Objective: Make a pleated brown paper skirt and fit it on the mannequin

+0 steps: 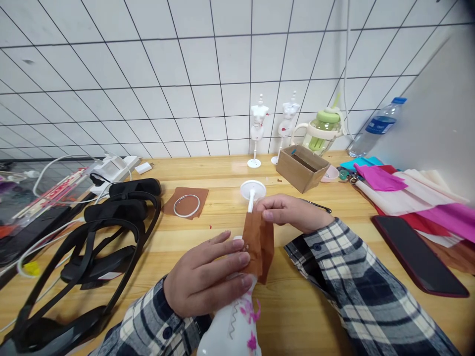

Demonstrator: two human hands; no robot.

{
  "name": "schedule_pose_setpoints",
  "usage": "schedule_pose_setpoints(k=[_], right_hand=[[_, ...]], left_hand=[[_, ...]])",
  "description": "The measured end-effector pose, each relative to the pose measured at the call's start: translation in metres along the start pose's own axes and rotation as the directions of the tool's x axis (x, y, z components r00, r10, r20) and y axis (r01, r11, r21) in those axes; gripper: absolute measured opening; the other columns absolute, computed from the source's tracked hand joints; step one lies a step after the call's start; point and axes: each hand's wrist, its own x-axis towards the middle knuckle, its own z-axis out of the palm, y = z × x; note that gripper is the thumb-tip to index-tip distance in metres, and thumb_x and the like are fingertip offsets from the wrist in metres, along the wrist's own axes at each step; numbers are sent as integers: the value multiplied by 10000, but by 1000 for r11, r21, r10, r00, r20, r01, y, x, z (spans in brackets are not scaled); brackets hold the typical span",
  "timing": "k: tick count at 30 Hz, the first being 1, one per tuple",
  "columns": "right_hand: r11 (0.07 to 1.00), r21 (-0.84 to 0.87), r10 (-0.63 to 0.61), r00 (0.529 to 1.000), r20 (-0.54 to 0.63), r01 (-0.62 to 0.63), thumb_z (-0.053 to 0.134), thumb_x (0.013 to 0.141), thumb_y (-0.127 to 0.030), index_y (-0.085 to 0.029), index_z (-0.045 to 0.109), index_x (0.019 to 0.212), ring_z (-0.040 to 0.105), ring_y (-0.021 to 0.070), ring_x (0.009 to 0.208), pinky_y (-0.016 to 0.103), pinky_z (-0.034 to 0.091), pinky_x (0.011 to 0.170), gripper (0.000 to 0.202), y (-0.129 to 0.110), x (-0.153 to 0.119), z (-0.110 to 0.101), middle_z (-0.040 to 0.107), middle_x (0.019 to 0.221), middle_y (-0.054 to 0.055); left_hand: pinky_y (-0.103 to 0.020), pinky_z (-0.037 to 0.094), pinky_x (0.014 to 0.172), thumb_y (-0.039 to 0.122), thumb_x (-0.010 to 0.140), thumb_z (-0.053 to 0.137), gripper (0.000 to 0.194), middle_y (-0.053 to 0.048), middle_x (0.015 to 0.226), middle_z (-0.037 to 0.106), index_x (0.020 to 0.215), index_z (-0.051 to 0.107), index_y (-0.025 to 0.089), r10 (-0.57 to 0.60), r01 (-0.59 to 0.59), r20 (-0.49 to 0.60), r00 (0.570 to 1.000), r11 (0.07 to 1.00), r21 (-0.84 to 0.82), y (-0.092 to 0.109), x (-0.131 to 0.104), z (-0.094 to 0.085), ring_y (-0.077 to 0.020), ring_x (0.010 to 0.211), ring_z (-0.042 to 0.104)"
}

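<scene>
A small white mannequin [232,329] with pink marks lies tilted, its round base [253,190] pointing away from me toward the wall. A piece of brown fabric [261,247] wraps around its lower part near the stand rod. My left hand [211,272] lies over the mannequin from the left, its fingers pressed on the fabric and its thumb hidden. At the fabric's far upper edge, my right hand [289,212] pinches the cloth between thumb and fingers, close to the rod.
Another brown fabric piece [204,195] lies on the left under a white ring [186,205]. Two small mannequins [259,126] stand by the wall, beside a cardboard box [302,168] and a green-lidded cup [322,131]. Black headsets [122,247] occupy the left; a phone [419,254] and coloured fabrics [408,198] the right.
</scene>
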Motion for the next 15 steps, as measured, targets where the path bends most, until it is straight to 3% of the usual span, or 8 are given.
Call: schedule_pose_setpoints(k=[3, 5, 8, 11, 13, 15], right_hand=[[991, 111, -76, 997, -15, 77, 714, 747, -492, -154, 517, 685, 435, 106, 692, 214, 324, 580, 396, -2, -2, 1, 498, 752, -2], [983, 182, -41, 999, 4, 39, 709, 744, -520, -148, 552, 758, 377, 75, 597, 194, 264, 510, 405, -2, -4, 1, 476, 703, -25], [977, 208, 28, 991, 131, -55, 686, 748, -572, -118, 624, 914, 310, 50, 509, 188, 199, 450, 487, -1, -7, 0, 475, 652, -42], [968, 244, -6, 971, 240, -55, 748, 710, -521, -94, 652, 891, 490, 83, 611, 190, 339, 519, 474, 3, -6, -2, 586, 738, 16], [946, 321, -41, 972, 231, -36, 792, 682, -459, -98, 648, 905, 543, 91, 652, 182, 377, 534, 448, 6, -5, -3, 628, 799, 35], [913, 405, -32, 984, 177, -44, 824, 656, -397, -120, 623, 964, 509, 53, 560, 144, 326, 448, 460, 8, -4, -4, 640, 795, 13]], left_hand=[[-465, 501, 1026, 141, 825, 661, 130, -52, 1013, 750, 917, 707, 221, 41, -40, -17, 999, 997, 63, 1, -3, 2, -236, 1172, 615], [-428, 516, 1015, 148, 832, 653, 124, -57, 1017, 751, 915, 708, 221, 52, -51, -18, 998, 997, 62, 2, -3, 2, -221, 1140, 635], [-375, 547, 974, 166, 856, 626, 132, -66, 1025, 749, 950, 694, 228, 21, -20, -7, 1000, 999, 37, 4, -1, 3, -208, 1115, 652], [-372, 581, 908, 179, 869, 610, 162, -120, 1043, 736, 1025, 654, 185, -45, 44, -12, 999, 999, -17, 5, -1, 2, -246, 1157, 625], [-377, 592, 879, 171, 868, 607, 193, -139, 1062, 727, 1058, 636, 177, -92, 92, -8, 996, 995, -41, 6, -2, 2, -263, 1172, 613], [-378, 597, 867, 151, 861, 608, 195, -133, 1065, 727, 1050, 641, 186, -106, 106, -3, 994, 994, -40, 6, -3, 2, -265, 1161, 620]])
